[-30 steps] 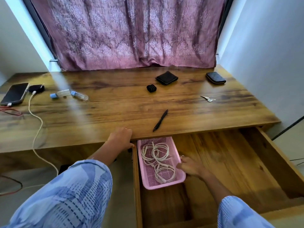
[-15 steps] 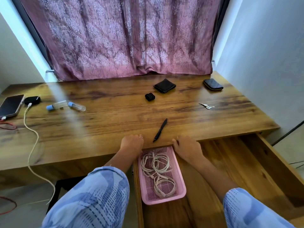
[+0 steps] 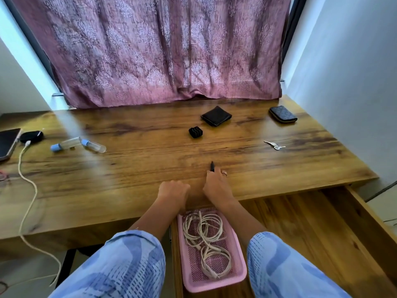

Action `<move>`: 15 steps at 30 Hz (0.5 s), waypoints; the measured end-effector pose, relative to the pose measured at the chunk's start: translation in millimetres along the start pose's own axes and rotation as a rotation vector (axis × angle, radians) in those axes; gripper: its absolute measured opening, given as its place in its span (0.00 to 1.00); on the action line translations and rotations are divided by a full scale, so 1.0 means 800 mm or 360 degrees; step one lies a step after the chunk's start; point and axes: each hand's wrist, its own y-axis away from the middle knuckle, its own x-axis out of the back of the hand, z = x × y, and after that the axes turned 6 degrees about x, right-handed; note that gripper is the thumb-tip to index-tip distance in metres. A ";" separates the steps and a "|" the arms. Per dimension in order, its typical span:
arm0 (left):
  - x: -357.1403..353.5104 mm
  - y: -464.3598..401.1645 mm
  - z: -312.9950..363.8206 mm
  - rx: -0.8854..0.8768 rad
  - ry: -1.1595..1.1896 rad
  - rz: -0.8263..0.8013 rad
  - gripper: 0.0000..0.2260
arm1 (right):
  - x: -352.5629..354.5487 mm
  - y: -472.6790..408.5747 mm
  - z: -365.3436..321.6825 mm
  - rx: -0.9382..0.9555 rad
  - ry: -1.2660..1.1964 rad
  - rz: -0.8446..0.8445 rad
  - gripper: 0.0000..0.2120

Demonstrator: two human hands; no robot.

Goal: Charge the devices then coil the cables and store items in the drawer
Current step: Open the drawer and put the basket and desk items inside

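My right hand [image 3: 217, 186] lies on the wooden desk [image 3: 129, 168] near its front edge, fingers closed over the black pen [image 3: 212, 166]; only the pen's far tip shows. My left hand [image 3: 174, 193] rests beside it as a fist at the desk edge, holding nothing. Below both hands, the open drawer [image 3: 300, 233] holds a pink mesh basket [image 3: 236, 274] with coiled white cables [image 3: 206, 239] inside. At far left a phone [image 3: 7, 143] lies by a black puck-shaped device [image 3: 31, 136], into which a white cable [image 3: 26, 203] is plugged.
On the desk lie two small blue-capped bottles [image 3: 78, 144], a black ribbed cube [image 3: 195, 131], a black wallet [image 3: 216, 116], a dark zip pouch [image 3: 283, 114] and keys [image 3: 275, 145]. A mauve curtain [image 3: 167, 50] hangs behind. A wall is close on the right.
My right hand left the basket in the drawer, rose to the desk top and closed over the pen. My left hand shifted right along the desk edge and curled into a fist.
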 end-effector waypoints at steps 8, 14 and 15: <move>0.011 0.009 0.002 -0.0002 0.0074 -0.0079 0.20 | 0.014 0.051 0.065 -0.0103 -0.0032 0.0232 0.22; 0.028 0.007 0.044 -0.0007 0.0036 -0.0122 0.18 | 0.006 0.151 0.139 -0.0256 -0.0051 0.0444 0.31; 0.030 0.006 0.053 -0.0040 0.0044 -0.0073 0.18 | -0.004 0.166 0.147 -0.0270 -0.0035 0.0406 0.33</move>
